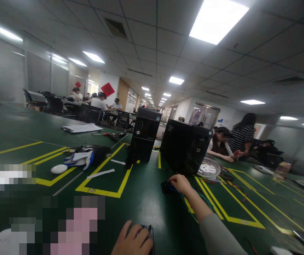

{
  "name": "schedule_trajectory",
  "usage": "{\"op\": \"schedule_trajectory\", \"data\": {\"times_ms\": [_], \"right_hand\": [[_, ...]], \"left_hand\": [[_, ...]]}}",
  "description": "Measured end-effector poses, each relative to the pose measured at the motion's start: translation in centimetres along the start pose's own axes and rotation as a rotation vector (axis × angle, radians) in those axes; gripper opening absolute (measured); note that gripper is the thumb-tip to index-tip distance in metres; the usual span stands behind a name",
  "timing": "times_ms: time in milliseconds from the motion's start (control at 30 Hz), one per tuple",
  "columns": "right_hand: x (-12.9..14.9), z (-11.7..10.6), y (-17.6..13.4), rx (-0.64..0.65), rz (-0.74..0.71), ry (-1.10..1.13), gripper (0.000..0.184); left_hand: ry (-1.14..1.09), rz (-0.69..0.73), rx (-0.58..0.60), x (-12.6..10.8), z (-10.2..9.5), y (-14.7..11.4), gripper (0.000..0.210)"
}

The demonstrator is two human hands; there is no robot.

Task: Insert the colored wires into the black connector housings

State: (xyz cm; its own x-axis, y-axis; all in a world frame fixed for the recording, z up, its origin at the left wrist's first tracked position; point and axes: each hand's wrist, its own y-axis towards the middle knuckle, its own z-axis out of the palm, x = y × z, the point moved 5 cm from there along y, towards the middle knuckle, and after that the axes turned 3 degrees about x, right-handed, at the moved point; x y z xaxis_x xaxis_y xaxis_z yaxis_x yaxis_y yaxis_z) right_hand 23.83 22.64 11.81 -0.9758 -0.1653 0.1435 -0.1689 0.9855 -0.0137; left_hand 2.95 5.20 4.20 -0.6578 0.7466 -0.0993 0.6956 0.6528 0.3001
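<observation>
"How far was the work?"

"Not far. The right hand pinched a black plug mid-frame; its wires lay loose. The left hand, low centre, pressed a dark thing on the tabletop."

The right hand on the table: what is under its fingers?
The right hand covers a small black part with blue wires trailing from it along the green table. The part's covered side is hidden.

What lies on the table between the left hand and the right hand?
In the head view, only bare green table lies between the left hand, which rests on a small dark object, and the right hand, which grips a black connector.
</observation>
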Motion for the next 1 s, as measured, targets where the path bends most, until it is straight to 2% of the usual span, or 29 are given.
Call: {"op": "schedule_trajectory", "data": {"times_ms": [133, 200, 267, 333, 533, 667, 1000], "right_hand": [[0.7, 0.4, 0.2, 0.011, 0.001, -0.047, 0.018], [0.9, 0.6, 0.2, 0.014, 0.006, -0.068, 0.019], [1.1, 0.7, 0.2, 0.013, 0.016, -0.086, 0.019], [1.4, 0.6, 0.1, 0.01, 0.03, -0.101, 0.018], [2.1, 0.3, 0.1, 0.0, 0.074, -0.158, 0.019], [2.3, 0.5, 0.3, 0.009, 0.104, -0.214, 0.02], [3.0, 1.4, 0.4, -0.002, 0.059, -0.346, 0.02]], "left_hand": [[-0.074, -0.169, 0.276, -0.8, -2.6, 2.4, 0.053], [-0.069, -0.205, 0.388, -1.0, -4.0, 4.0, 0.057], [-0.054, -0.191, 0.383, -0.8, -5.1, 5.9, 0.054], [-0.031, -0.179, 0.378, 0.1, -5.3, 7.6, 0.057], [-0.004, -0.189, 0.353, 4.3, -3.1, 11.6, 0.063], [-0.03, -0.171, 0.349, 5.9, -2.2, 12.4, 0.062], [-0.067, -0.177, 0.307, 7.2, -0.9, 14.2, 0.065]]}}
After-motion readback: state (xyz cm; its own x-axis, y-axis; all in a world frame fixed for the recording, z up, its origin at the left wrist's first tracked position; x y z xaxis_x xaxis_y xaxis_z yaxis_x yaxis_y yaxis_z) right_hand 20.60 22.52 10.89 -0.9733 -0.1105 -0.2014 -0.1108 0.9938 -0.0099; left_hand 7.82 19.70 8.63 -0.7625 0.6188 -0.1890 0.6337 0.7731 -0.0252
